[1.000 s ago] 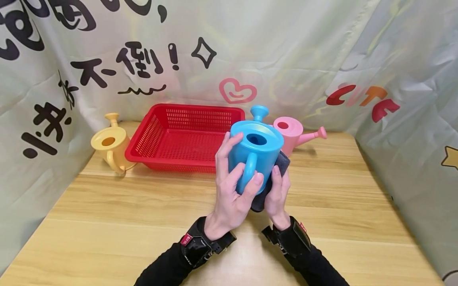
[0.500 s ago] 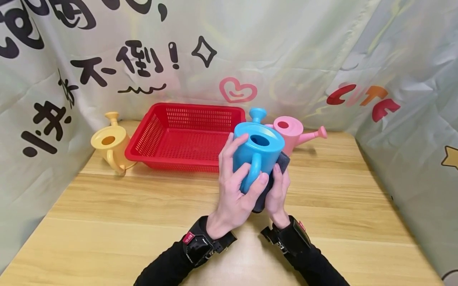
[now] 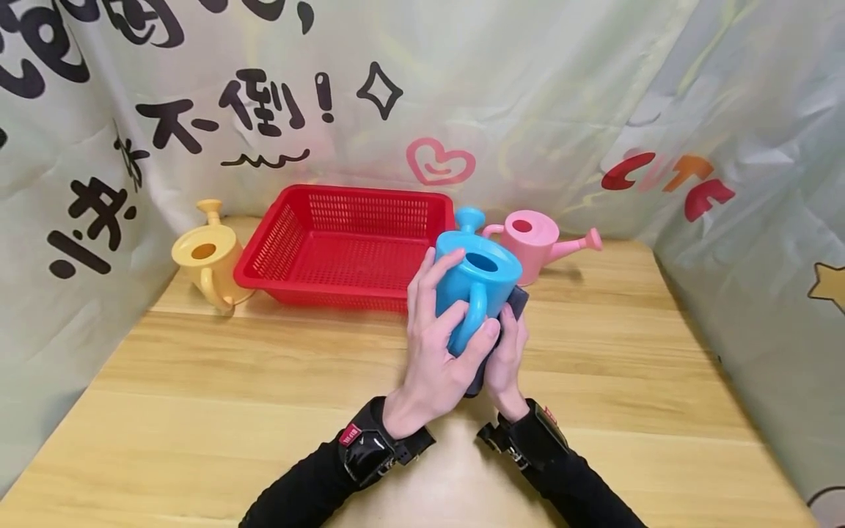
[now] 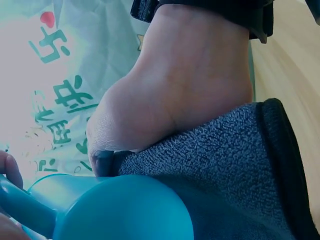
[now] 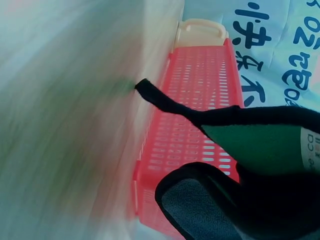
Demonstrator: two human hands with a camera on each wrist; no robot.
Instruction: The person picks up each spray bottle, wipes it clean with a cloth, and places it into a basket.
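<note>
Centrally, a round blue plastic watering can (image 3: 485, 282), held aloft

Tilted above the pale wooden tabletop (image 3: 264, 381), it is grasped by the left hand (image 3: 439, 352). At five o'clock the right hand (image 3: 505, 359) holds a dark grey, black-edged terry cloth (image 4: 215, 145) against it. Farther out stand a pink plastic watering can (image 3: 531, 253) at two o'clock, a rectangular red perforated plastic basket (image 3: 350, 257) at ten and a yellow plastic watering can (image 3: 218, 264) at nine.
</note>
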